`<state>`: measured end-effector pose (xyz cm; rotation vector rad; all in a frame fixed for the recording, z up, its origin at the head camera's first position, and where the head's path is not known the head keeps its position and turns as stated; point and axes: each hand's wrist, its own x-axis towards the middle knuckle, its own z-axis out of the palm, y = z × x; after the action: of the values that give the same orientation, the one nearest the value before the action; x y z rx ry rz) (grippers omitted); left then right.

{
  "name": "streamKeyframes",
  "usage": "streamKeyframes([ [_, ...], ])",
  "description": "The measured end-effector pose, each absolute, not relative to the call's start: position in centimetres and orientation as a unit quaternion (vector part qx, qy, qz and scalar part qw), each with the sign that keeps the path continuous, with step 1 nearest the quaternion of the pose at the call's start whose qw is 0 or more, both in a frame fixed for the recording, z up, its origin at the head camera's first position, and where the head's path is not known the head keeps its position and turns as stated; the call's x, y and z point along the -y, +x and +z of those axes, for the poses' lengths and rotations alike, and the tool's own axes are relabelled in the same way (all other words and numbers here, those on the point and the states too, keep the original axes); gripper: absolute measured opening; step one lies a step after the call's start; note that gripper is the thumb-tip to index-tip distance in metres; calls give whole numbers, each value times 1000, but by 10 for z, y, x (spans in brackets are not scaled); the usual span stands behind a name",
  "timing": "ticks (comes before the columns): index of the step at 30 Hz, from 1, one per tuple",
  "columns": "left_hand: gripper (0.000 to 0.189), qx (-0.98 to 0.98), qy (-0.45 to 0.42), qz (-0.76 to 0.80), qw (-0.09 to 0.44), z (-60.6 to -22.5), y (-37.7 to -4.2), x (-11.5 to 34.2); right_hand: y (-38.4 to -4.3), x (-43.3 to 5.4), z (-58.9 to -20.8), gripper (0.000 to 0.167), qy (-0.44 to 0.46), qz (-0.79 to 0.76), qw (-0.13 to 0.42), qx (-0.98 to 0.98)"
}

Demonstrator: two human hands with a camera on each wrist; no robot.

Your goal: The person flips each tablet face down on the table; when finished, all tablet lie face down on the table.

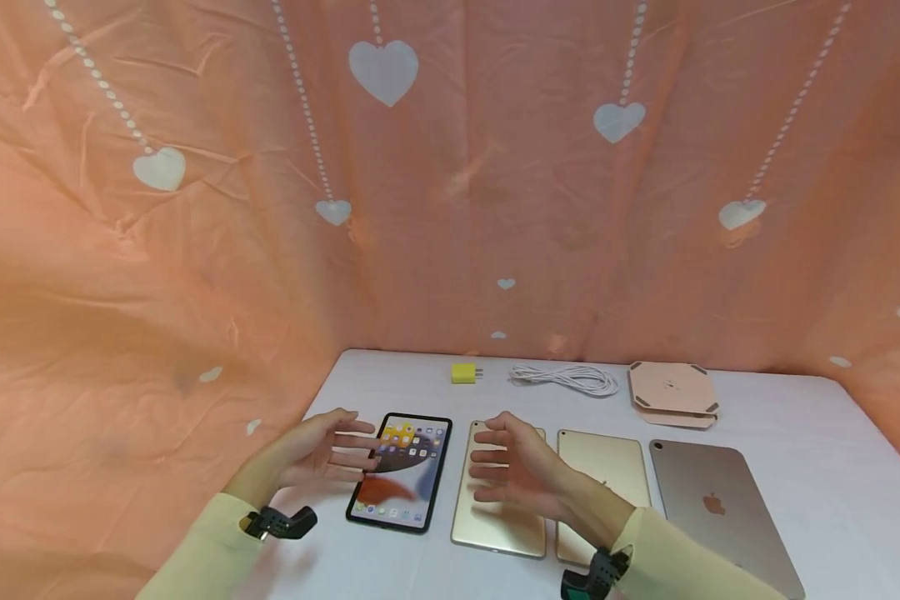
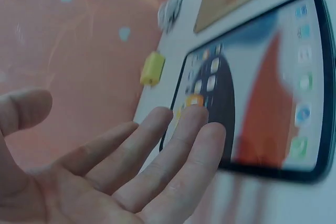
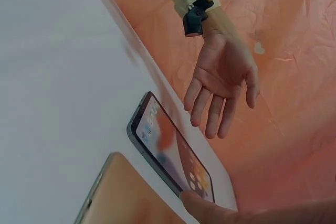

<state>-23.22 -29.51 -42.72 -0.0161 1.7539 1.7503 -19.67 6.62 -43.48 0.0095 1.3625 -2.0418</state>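
Observation:
A tablet with its screen lit (image 1: 412, 467) lies face up at the left of the row. My left hand (image 1: 322, 450) hovers at its left edge, fingers extended, holding nothing; in the left wrist view the fingers (image 2: 181, 156) overlap the screen's near corner. Above a gold tablet (image 1: 487, 521), lying back up, my right hand (image 1: 521, 467) is held with fingers spread and nothing in them. Another gold tablet (image 1: 607, 458) lies partly hidden under the right forearm. At the row's right end lies a grey tablet (image 1: 708, 492) with an apple logo.
Along the back of the white table (image 1: 390, 375) are a yellow charger plug (image 1: 463, 373), a coiled white cable (image 1: 566, 379) and a pink folding stand (image 1: 671, 390). Orange cloth with pale hearts (image 1: 450, 167) hangs behind and at the left.

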Motion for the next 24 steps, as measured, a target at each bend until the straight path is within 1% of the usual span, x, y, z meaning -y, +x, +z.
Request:
streamKeyframes([
  [4,72,-678,-26,661,320,-430,-232,305,-201,-53,-443,87,16,-788,343,-511],
  [10,70,-711,-93,641,274,-435,-230,303,-206,-34,-454,91,35,-792,345,-502],
  [15,69,-725,-115,630,254,-443,-232,295,-207,-20,-462,94,43,-792,337,-508],
  [20,67,-724,-135,627,253,-447,-234,284,-205,-7,-465,88,49,-793,310,-523],
  [24,67,-722,-147,621,266,-448,-238,278,-201,1,-462,87,70,-797,292,-524],
])
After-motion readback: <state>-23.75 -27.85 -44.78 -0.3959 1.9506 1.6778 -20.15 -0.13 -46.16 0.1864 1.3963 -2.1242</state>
